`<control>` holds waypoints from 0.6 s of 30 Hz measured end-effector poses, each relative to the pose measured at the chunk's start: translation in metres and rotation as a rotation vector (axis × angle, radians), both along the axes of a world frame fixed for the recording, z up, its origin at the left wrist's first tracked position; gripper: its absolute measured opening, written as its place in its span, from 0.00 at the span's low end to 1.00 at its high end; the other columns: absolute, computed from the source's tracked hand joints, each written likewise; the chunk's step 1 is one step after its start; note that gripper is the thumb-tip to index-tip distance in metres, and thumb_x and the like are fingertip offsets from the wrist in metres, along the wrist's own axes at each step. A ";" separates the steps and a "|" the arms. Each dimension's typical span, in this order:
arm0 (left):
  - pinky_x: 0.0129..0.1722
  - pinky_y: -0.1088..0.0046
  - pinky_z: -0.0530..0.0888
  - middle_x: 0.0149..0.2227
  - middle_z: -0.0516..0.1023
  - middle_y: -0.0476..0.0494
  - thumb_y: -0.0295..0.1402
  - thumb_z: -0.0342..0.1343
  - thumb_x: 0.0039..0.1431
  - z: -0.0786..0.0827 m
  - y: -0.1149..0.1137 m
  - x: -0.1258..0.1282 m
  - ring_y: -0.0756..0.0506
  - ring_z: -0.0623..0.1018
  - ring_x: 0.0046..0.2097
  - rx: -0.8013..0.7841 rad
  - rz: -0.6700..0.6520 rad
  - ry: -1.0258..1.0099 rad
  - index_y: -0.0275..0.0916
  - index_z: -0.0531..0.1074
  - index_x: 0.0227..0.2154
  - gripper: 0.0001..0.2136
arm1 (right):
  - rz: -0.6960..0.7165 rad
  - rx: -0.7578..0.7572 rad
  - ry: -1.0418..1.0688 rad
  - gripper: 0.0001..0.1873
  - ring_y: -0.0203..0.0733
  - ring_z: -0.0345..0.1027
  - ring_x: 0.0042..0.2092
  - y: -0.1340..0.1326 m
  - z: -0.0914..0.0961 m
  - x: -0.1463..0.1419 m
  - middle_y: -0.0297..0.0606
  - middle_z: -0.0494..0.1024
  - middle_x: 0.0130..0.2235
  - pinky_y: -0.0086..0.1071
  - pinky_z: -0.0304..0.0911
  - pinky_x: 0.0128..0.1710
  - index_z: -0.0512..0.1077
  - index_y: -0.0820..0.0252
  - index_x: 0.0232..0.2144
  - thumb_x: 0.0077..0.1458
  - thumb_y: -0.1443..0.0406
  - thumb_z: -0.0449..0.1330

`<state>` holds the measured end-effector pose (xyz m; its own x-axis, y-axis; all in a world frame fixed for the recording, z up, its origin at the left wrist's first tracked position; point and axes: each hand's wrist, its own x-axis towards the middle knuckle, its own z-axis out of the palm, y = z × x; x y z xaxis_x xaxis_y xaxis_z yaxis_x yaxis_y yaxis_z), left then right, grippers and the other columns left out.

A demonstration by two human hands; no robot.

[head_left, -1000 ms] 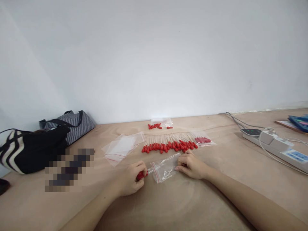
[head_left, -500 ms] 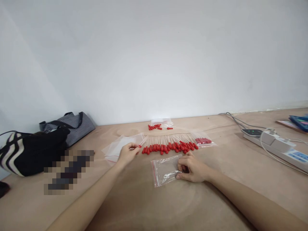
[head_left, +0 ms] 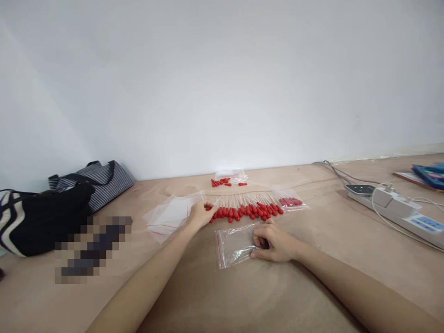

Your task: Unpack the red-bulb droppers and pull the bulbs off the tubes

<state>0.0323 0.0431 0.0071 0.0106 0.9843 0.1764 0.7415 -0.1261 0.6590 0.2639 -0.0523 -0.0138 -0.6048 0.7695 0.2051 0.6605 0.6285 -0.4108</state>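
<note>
A row of glass droppers with red rubber bulbs (head_left: 249, 210) lies across the middle of the wooden table (head_left: 222, 296). My left hand (head_left: 201, 213) reaches to the row's left end, fingers curled and pinching on a red-bulbed dropper there. My right hand (head_left: 274, 241) rests on the table with fingers closed on the right edge of a small clear zip bag (head_left: 234, 245) that has a red seal line. The bag lies flat just in front of the row.
A stack of empty clear bags (head_left: 169, 215) lies left of the row. A filled bag (head_left: 289, 201) sits at its right end, loose red bulbs (head_left: 224, 181) behind. Striped and black bags (head_left: 52, 208) stand far left. A power strip with cables (head_left: 398, 208) runs along the right.
My left hand left the zip bag's mouth, went forward to the stack of bags, then moved right onto the left end of the dropper row. My right hand stayed on the bag.
</note>
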 end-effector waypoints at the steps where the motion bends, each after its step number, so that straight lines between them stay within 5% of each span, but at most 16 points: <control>1: 0.26 0.76 0.66 0.15 0.72 0.52 0.34 0.55 0.45 0.001 0.000 0.000 0.49 0.73 0.22 -0.004 -0.010 0.009 0.38 0.70 0.20 0.06 | -0.004 -0.004 0.004 0.15 0.30 0.57 0.26 0.000 0.000 0.000 0.28 0.68 0.23 0.30 0.47 0.33 0.63 0.60 0.22 0.45 0.55 0.59; 10: 0.26 0.78 0.66 0.21 0.75 0.52 0.27 0.55 0.44 0.004 0.004 0.001 0.51 0.74 0.24 0.031 0.021 0.079 0.38 0.70 0.23 0.02 | -0.008 -0.016 0.008 0.15 0.30 0.57 0.26 0.001 0.000 0.000 0.28 0.68 0.23 0.30 0.47 0.33 0.63 0.60 0.22 0.45 0.55 0.59; 18: 0.33 0.74 0.65 0.28 0.75 0.47 0.29 0.50 0.50 -0.002 -0.001 0.001 0.47 0.74 0.33 0.171 0.183 0.177 0.39 0.67 0.29 0.03 | -0.014 -0.026 0.008 0.15 0.30 0.57 0.26 0.002 -0.002 0.000 0.28 0.68 0.23 0.30 0.47 0.33 0.63 0.60 0.22 0.45 0.54 0.59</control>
